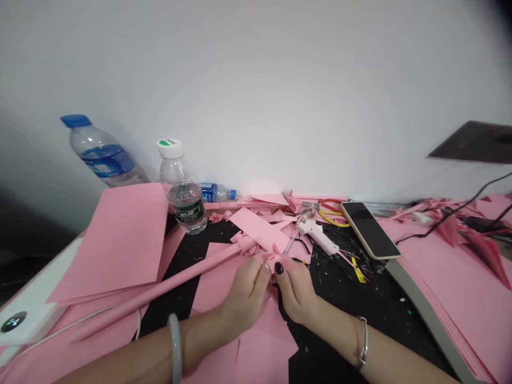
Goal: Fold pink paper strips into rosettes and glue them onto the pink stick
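Note:
A small folded piece of pink paper (276, 256) is pinched between both my hands at the middle of the table. My left hand (248, 288) grips its left side, thumb on top. On the right side, my right hand (296, 288) presses it with a dark-nailed thumb. The undersides of the fingers are hidden. Just beyond lie a flat pink paper strip (258, 228) and a white glue gun (318, 234). A rolled pink paper tube (172, 282) slants toward my left hand. Loose pink sheets (256, 346) are beneath my wrists.
At the left stand a large blue-capped bottle (106, 154) and a white-capped bottle (184, 197), near stacked pink sheets (124, 240). A phone (370, 229) lies at right beside another pink stack (452, 298). Orange-and-yellow-handled pliers (335, 216) lie behind the glue gun. A black cable (452, 208) crosses the right.

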Available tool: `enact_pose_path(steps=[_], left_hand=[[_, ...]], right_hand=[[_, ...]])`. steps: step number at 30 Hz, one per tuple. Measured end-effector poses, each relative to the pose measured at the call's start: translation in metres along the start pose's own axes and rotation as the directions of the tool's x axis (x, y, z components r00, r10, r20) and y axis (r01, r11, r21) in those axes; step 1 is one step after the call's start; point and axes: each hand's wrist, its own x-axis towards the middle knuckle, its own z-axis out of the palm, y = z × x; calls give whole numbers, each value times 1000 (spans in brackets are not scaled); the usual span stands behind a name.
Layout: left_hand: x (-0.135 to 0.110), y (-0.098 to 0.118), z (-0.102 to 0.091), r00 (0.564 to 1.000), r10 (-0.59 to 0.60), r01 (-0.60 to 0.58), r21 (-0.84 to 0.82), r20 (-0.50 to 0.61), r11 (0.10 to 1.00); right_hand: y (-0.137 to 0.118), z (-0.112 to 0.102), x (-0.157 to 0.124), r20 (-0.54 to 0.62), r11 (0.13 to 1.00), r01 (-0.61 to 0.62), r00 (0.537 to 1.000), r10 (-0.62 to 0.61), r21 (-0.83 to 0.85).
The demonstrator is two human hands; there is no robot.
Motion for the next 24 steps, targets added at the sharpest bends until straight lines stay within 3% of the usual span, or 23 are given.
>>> enact_pose_path(steps=[3, 5, 12, 18, 24], left_hand=[[0, 1, -1, 994, 106, -109, 96, 41, 989], [0, 1, 0, 992, 115, -119, 115, 47, 986], [0, -4, 4, 998, 60, -54, 147, -34, 988], [1, -1, 5, 999, -28, 29, 30, -30, 999], [1, 0, 5, 999, -42, 43, 6, -18, 999]], right_hand=[[0, -1, -1, -11, 999, 31, 999, -32, -38], [-2, 0, -1, -22, 997, 45, 999, -46, -63], [-9, 7, 2, -54, 995, -19, 998, 14, -101], [-8, 3, 1, -75, 997, -48, 996, 43, -55], [-8, 1, 2, -24, 998, -54, 998, 55, 23]])
